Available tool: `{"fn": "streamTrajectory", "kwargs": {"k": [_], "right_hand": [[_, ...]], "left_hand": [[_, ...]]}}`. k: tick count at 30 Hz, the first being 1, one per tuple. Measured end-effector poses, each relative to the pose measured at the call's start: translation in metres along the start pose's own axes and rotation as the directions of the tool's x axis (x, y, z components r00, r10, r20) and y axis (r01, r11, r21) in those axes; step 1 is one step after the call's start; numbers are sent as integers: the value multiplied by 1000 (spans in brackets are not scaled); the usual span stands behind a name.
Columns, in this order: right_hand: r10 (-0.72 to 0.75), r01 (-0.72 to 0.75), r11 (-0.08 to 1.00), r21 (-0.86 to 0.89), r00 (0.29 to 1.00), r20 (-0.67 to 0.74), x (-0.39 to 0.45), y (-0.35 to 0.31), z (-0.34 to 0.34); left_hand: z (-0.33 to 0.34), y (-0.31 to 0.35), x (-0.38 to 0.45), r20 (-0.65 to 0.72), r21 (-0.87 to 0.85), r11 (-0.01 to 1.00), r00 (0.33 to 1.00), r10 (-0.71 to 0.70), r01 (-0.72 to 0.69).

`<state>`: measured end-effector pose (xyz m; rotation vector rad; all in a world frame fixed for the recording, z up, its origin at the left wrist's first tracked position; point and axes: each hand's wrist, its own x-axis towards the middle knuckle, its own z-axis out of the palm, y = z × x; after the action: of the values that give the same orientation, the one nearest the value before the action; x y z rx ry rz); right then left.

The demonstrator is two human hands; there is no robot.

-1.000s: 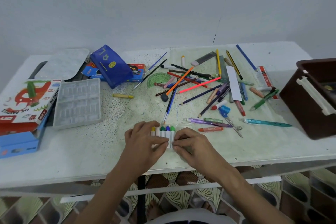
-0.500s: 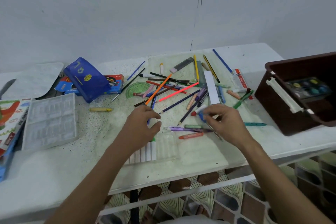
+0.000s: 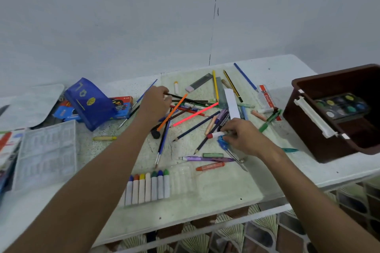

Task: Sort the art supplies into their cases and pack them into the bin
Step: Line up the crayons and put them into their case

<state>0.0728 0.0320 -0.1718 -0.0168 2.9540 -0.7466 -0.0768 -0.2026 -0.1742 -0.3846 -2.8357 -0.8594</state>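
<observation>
Left hand [image 3: 154, 107] and right hand [image 3: 244, 136] are bare, w/ no gloves, rings or watch; both forearms bare, no sleeves seen.

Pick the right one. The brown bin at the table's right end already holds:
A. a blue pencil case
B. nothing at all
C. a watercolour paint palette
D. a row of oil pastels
C: a watercolour paint palette with round colour pans lies inside the brown bin; the blue pencil case and the row of oil pastels are out on the table.

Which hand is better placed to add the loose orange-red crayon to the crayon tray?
Right. The right hand is just above the orange-red crayon; the left hand reaches far into the pile.
</observation>
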Motion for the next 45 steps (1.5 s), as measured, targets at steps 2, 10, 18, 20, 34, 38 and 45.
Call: {"fn": "streamTrajectory", "kwargs": {"k": [2,10,18,20,34,38,45], "right_hand": [[0,0,1000,-2,1000,9,3,-1,0],[54,-52,996,76,998,-25,9,-1,4],[98,-87,957,278,995,-25,9,-5,1],[100,-76,933,352,994,-52,6,-9,-2],[178,18,780,626,952,-250,-18,-27,6],[23,179,787,590,948,-318,-54,-54,21],[-330,411,838,358,905,-267,-106,-81,80]], "left_hand": [[-1,-10,19,36,86,995,998,-59,56],[-4,-31,37,224,233,972,974,-27,-26],[-13,-30,24,191,225,968,979,69,-112],[-21,-24,9,128,197,969,984,127,-151],[-50,10,-171,6,-286,958,1000,-28,28],[-51,13,-210,-50,-195,978,997,61,-70],[-34,4,-246,-159,69,969,957,244,-235]]}}
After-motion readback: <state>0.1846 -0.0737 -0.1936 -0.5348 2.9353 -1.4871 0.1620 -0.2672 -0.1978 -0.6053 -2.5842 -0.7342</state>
